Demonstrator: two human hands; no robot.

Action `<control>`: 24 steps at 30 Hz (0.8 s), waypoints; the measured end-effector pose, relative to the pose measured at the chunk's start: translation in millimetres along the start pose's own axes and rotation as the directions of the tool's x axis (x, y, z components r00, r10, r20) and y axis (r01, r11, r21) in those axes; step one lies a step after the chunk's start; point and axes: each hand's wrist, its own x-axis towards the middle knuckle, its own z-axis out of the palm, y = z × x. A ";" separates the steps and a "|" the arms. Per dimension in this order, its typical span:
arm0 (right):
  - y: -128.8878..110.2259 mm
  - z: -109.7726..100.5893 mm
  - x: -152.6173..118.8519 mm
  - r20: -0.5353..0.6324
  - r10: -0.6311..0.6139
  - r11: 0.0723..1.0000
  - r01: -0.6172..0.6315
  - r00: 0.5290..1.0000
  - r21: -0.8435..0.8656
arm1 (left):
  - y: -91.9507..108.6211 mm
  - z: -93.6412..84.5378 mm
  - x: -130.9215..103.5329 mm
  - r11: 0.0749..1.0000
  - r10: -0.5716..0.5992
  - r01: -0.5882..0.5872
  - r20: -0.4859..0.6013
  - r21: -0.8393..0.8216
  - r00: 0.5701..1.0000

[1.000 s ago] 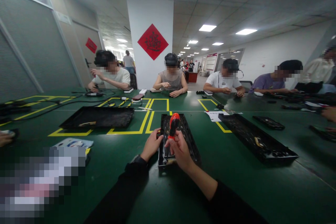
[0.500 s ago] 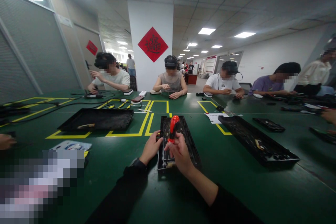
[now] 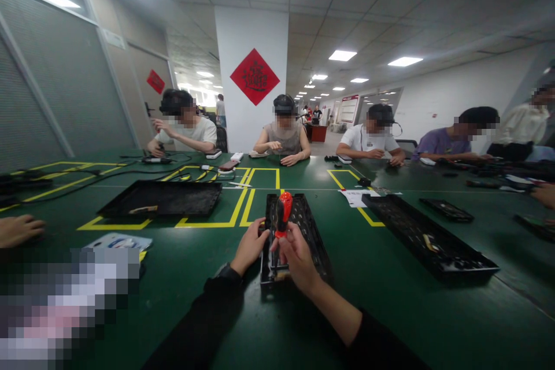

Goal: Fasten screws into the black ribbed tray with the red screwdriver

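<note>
My right hand [image 3: 299, 257] is closed around a screwdriver [image 3: 284, 208] with a red and black handle. The handle points up and its shaft points down into a shallow black plastic tray [image 3: 313, 237] in front of me. On the tray's left rim, my left hand [image 3: 250, 248] grips with its thumb inside and its fingers along the outer side. Part of the tray's floor is hidden behind my right hand, and I cannot make out where the screwdriver's tip rests. A small tan piece [image 3: 282, 274] lies at the tray's near end.
A wide black tray [image 3: 182, 202] lies at the left and a long one [image 3: 433, 243] at the right, on the green table [image 3: 277, 329]. Cables [image 3: 87, 188] run along the left. Another person's hand [image 3: 21, 231] rests at the left edge. Several people sit opposite.
The screwdriver's handle has swung slightly left and stands more upright. My left hand stays on the tray's rim. Another person's hand reaches further in at the left edge.
</note>
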 end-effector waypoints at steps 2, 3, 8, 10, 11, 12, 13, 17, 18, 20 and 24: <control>2.0 -0.1 0.0 -0.022 0.010 1.000 -0.010 1.000 0.014 | -0.6 0.1 0.7 1.000 -0.002 0.002 -0.004 0.007 1.000; 2.7 -0.2 -0.1 -0.035 0.016 1.000 -0.015 0.999 0.016 | -0.8 0.1 1.0 1.000 -0.003 0.003 -0.004 0.010 1.000; 1.0 -0.8 -0.3 -0.045 0.006 1.000 -0.007 0.999 -0.010 | -0.9 0.1 0.9 1.000 0.001 -0.001 -0.001 0.003 1.000; -1.3 -0.7 -0.6 -0.043 -0.003 0.999 0.001 0.999 -0.046 | -1.2 0.3 0.2 1.000 0.006 -0.006 0.004 -0.002 1.000; -2.3 -0.6 -0.8 -0.041 -0.005 0.998 0.002 0.999 -0.063 | -1.4 0.5 0.0 1.000 0.007 -0.007 0.007 -0.003 1.000; -3.0 -0.5 -1.1 -0.036 -0.006 0.997 0.003 0.999 -0.072 | -1.7 0.7 -0.2 1.000 0.008 -0.008 0.008 -0.003 1.000; -3.3 -0.3 -1.3 -0.028 -0.005 0.997 0.002 1.000 -0.073 | -1.9 1.0 -0.3 1.000 0.008 -0.007 0.009 -0.002 1.000; -0.8 0.5 -1.3 -0.004 0.000 1.000 0.000 1.000 -0.006 | -1.9 1.4 0.3 1.000 -0.002 0.002 0.005 -0.011 1.000; 0.4 0.5 -1.1 -0.008 0.002 1.000 -0.002 1.000 0.012 | -1.6 1.2 0.5 1.000 -0.004 0.004 0.003 -0.009 1.000; 2.4 0.2 -0.4 -0.028 0.006 1.000 -0.005 1.000 0.030 | -0.7 0.8 0.8 1.000 -0.002 0.002 0.002 0.005 1.000; 1.4 -0.7 0.2 -0.052 0.010 1.000 -0.009 0.999 0.024 | 0.1 0.3 0.5 0.999 0.013 -0.013 0.007 0.029 1.000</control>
